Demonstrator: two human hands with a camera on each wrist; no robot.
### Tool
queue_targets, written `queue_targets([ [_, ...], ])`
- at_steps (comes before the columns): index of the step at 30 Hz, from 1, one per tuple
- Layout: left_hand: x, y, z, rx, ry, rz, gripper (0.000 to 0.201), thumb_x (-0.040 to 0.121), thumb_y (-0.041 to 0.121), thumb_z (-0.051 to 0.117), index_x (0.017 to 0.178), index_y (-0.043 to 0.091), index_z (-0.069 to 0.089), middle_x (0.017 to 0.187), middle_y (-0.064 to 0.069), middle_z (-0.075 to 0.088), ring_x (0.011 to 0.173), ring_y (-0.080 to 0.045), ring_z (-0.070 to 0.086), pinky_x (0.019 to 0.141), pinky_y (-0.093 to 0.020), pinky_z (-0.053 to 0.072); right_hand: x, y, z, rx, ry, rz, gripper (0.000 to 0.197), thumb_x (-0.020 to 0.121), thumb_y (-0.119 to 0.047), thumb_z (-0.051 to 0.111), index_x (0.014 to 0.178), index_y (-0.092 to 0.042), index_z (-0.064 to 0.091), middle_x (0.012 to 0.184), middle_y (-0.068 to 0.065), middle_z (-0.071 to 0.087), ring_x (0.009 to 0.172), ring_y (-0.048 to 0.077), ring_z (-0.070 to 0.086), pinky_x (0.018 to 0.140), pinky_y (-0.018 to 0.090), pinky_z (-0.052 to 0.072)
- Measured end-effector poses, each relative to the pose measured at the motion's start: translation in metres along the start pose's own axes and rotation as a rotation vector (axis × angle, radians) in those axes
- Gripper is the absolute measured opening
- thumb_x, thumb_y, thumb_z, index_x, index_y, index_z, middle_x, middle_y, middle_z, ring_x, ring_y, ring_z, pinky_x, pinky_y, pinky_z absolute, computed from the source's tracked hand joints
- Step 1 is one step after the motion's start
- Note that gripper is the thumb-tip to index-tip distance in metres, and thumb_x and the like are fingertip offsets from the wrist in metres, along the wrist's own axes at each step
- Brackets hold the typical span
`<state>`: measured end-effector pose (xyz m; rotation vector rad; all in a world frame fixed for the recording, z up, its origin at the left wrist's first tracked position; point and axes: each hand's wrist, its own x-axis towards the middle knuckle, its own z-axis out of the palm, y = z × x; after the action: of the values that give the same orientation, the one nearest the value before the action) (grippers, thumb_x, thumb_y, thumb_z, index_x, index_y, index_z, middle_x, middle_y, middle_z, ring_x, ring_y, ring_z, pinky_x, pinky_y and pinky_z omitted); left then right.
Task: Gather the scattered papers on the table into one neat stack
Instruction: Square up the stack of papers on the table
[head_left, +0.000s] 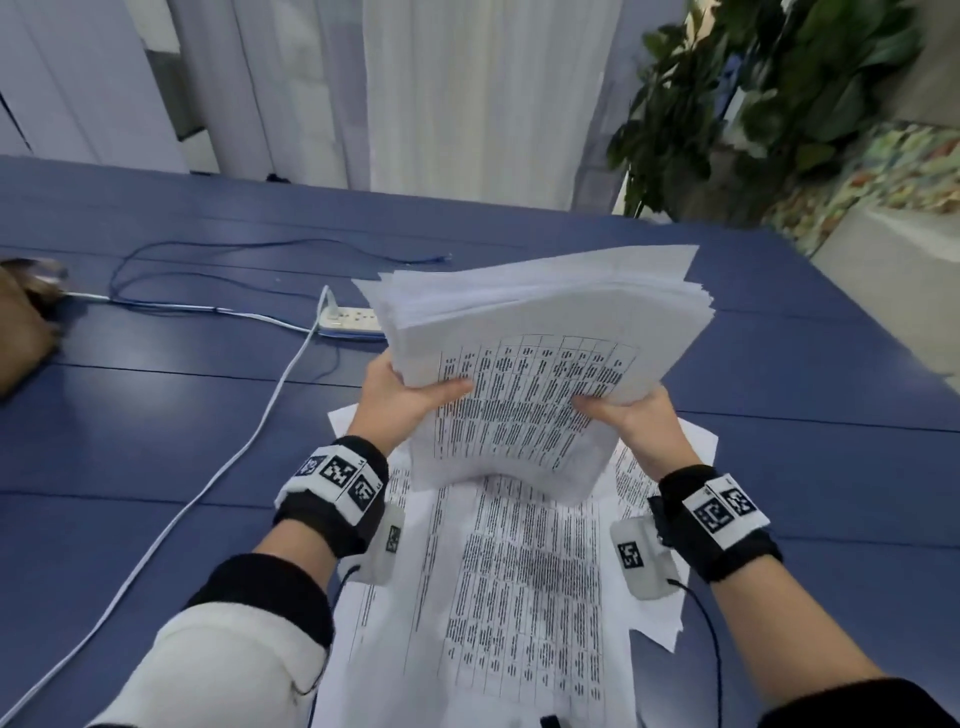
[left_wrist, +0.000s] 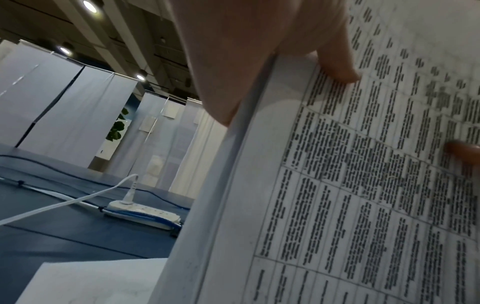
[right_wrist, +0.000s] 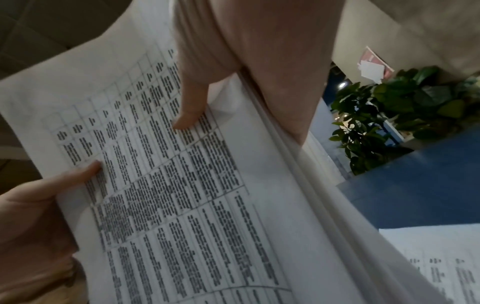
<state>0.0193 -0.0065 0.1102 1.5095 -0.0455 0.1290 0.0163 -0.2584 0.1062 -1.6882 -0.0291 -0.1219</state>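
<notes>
A thick stack of printed papers is held up above the blue table, tilted, its lower edge sagging. My left hand grips the stack's left side, thumb on the printed top sheet. On the stack's other side my right hand holds it the same way. The left wrist view shows the left thumb pressed on the sheet; the right wrist view shows the right thumb on the page. Several loose printed sheets lie spread on the table under my wrists.
A white power strip with a white cable and a thin blue cable lies on the table left of the stack. A brown object sits at the left edge. A leafy plant stands behind the table's far right corner.
</notes>
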Motion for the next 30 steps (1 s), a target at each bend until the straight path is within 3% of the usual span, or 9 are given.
queue_targets([
  [5,0.004,0.000,0.015,-0.131,0.144,0.033,0.029,0.074,0.001,0.072,0.091,0.021,0.059,0.088,0.006,0.066,0.075,0.000,0.066,0.066,-0.009,0.052,0.006,0.003,0.007,0.087,0.065,0.034,0.024,0.071,-0.002,0.075,0.091,-0.011,0.066,0.077,-0.009,0.072,0.076,0.010,0.069,0.072,0.026,0.054],
  [8,0.004,-0.002,0.020,-0.105,0.159,0.026,0.026,0.076,0.007,0.071,0.095,0.019,0.059,0.101,-0.001,0.063,0.085,-0.008,0.062,0.076,-0.014,0.054,0.007,0.003,0.007,0.127,0.085,0.033,0.023,0.071,0.000,0.074,0.085,-0.016,0.064,0.072,-0.010,0.070,0.070,0.006,0.068,0.070,0.026,0.052],
  [10,0.008,-0.005,0.016,-0.084,0.149,0.018,0.049,0.072,0.014,0.075,0.115,0.010,0.053,0.129,-0.004,0.044,0.099,-0.011,0.058,0.083,-0.013,0.052,0.006,0.003,0.003,0.159,0.092,0.049,0.025,0.067,-0.003,0.077,0.082,-0.016,0.063,0.068,-0.010,0.070,0.068,0.007,0.067,0.069,0.028,0.050],
  [12,0.011,-0.002,0.011,-0.052,0.079,-0.020,0.071,0.061,0.028,0.078,0.124,0.014,0.049,0.139,-0.001,0.035,0.109,-0.012,0.056,0.087,-0.012,0.049,0.004,0.002,0.000,0.200,0.061,0.066,0.038,0.054,-0.018,0.085,0.085,-0.015,0.063,0.070,-0.008,0.071,0.071,0.010,0.068,0.070,0.029,0.053],
  [14,0.010,0.004,0.010,-0.060,0.014,-0.085,0.060,0.061,0.027,0.078,0.116,0.017,0.056,0.119,-0.002,0.058,0.099,-0.009,0.061,0.087,-0.017,0.050,0.005,0.000,-0.001,0.215,0.024,0.085,0.058,0.040,-0.032,0.090,0.088,-0.015,0.063,0.074,-0.007,0.072,0.073,0.010,0.069,0.069,0.024,0.056],
  [17,0.009,0.015,0.016,-0.032,0.028,-0.054,0.021,0.073,0.010,0.074,0.087,0.020,0.061,0.085,0.007,0.065,0.076,0.001,0.062,0.062,-0.005,0.049,0.006,-0.008,-0.002,0.154,0.024,0.065,0.038,0.055,-0.013,0.083,0.085,-0.016,0.060,0.074,-0.007,0.070,0.067,0.001,0.069,0.063,0.017,0.055],
  [21,0.011,0.027,0.025,-0.101,0.133,0.067,0.023,0.075,0.005,0.072,0.089,0.017,0.058,0.084,0.006,0.065,0.065,0.008,0.064,0.061,-0.006,0.049,0.011,-0.027,0.000,0.086,0.042,-0.003,0.025,0.070,0.000,0.075,0.087,-0.015,0.064,0.083,-0.002,0.071,0.072,0.006,0.070,0.074,0.024,0.056],
  [25,0.008,0.028,0.024,-0.120,0.156,0.126,0.034,0.073,0.005,0.074,0.096,0.021,0.056,0.092,0.007,0.065,0.077,0.003,0.064,0.068,-0.010,0.052,0.015,-0.046,0.001,0.073,0.070,-0.062,0.042,0.068,-0.002,0.077,0.106,-0.004,0.059,0.100,0.009,0.069,0.088,0.019,0.069,0.079,0.033,0.054],
  [30,0.005,0.033,0.021,-0.123,0.148,0.157,0.041,0.068,-0.001,0.076,0.090,0.027,0.055,0.091,0.009,0.064,0.075,0.006,0.064,0.063,-0.009,0.051,0.013,-0.081,0.000,0.081,0.159,-0.447,0.077,0.076,0.001,0.071,0.126,-0.040,0.030,0.110,0.003,0.049,0.092,0.007,0.063,0.079,0.023,0.054],
])
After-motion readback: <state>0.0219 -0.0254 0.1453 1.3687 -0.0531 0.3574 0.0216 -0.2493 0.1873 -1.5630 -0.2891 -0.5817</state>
